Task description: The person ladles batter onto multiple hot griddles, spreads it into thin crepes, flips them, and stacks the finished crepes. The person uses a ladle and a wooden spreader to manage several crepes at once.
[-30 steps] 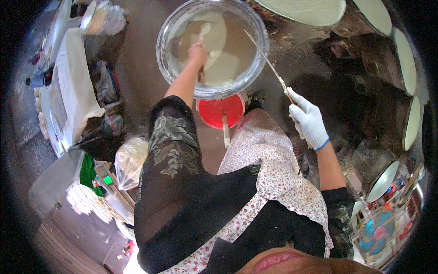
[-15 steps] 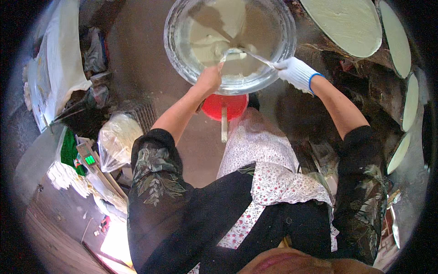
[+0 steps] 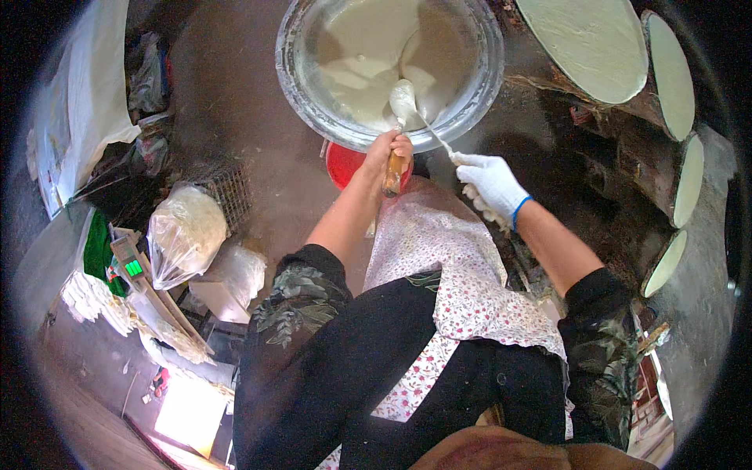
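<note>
Two hands work at the upper middle of the frame, over the near edge of a wide metal basin (image 3: 345,135) that holds a pale liquid (image 3: 360,35). The bare left hand (image 3: 387,149) has its grip closed around the wooden handle (image 3: 393,174) of a ladle (image 3: 402,95). The ladle's bowl, coated in the liquid, lies over the basin, and its handle crosses the rim toward the lower part of the frame. The right hand (image 3: 489,184), in a white glove with a blue cuff, has its grip clenched on a thin stick (image 3: 436,135) that slants up and left. The stick's far end is close beside the bowl; whether they touch cannot be told.

Below the basin in the frame sits a red bucket (image 3: 341,164), partly hidden by the left hand. A flower-patterned apron (image 3: 470,301) covers the person's front at lower centre. Round pale sheets (image 3: 587,47) line the upper and middle right. At left are a filled clear plastic bag (image 3: 186,227) and, beside it, a wire crate (image 3: 230,190).
</note>
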`<state>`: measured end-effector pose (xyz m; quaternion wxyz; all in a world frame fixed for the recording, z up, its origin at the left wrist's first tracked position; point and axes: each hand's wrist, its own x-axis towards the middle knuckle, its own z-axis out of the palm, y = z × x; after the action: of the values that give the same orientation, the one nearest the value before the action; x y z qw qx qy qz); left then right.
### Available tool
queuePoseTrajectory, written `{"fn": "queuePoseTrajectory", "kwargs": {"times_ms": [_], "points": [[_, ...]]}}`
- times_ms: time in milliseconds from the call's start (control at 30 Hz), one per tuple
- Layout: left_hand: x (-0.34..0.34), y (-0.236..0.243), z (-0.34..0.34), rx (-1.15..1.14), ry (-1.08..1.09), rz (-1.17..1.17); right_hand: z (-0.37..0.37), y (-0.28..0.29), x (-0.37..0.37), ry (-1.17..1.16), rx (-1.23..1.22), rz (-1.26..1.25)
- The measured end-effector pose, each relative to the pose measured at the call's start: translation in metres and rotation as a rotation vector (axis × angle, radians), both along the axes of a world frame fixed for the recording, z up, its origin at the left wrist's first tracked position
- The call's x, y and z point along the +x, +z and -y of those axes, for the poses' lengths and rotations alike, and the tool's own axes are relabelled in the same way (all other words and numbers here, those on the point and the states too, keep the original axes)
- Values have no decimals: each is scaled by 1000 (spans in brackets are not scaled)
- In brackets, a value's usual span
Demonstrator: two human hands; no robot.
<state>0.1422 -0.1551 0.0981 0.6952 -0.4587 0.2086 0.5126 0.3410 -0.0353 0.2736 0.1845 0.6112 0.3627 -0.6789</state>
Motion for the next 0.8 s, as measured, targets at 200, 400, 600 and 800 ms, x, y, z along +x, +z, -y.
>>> {"fn": "queuePoseTrajectory", "kwargs": {"times_ms": [200,400,600,800], "points": [[29,36,-17,396,246,159,43,0,24,-73,249,-189],[35,138,-26,590,346,84,72,37,54,-6,534,-428],[45,255,-37,828,399,-79,76,81,67,28,957,-643],[30,324,-43,994,273,-702,49,115,79,-3,1433,-776]]}}
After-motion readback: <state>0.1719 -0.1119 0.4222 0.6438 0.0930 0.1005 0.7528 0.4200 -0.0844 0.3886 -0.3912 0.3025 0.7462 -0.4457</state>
